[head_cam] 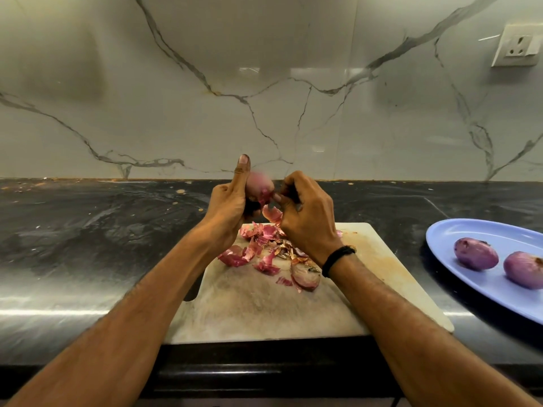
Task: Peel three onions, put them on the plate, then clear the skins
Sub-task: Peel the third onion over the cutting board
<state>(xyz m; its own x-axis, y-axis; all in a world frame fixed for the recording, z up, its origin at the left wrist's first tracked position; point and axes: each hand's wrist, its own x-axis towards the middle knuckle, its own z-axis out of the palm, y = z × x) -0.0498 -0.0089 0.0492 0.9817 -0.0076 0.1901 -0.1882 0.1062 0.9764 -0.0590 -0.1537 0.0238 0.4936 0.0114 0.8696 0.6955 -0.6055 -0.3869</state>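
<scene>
I had the left grip (232, 201) curled round the third onion (258, 186), thumb standing straight up behind it, and held it raised over the far edge of the cutting board (264, 312). The onion was blurred, so I could not tell how much skin remained on it. The right grip (305, 215) sat just beside it, fingers curled in and pinching a strip of skin (269, 198) at the onion's near side. A black band (338, 258) circled that wrist.

Below both grips a heap of purple and brown skins (264, 248) lay on the board, with a cut onion end (305, 279) at its near edge. The board rested on the dark worktop (88, 230).

Off to the right, the blue plate (458, 230) carried two peeled onions, one (476, 254) nearer the board and the other (524, 270) close beside it, apart. A wall socket (517, 47) showed at the upper right.
</scene>
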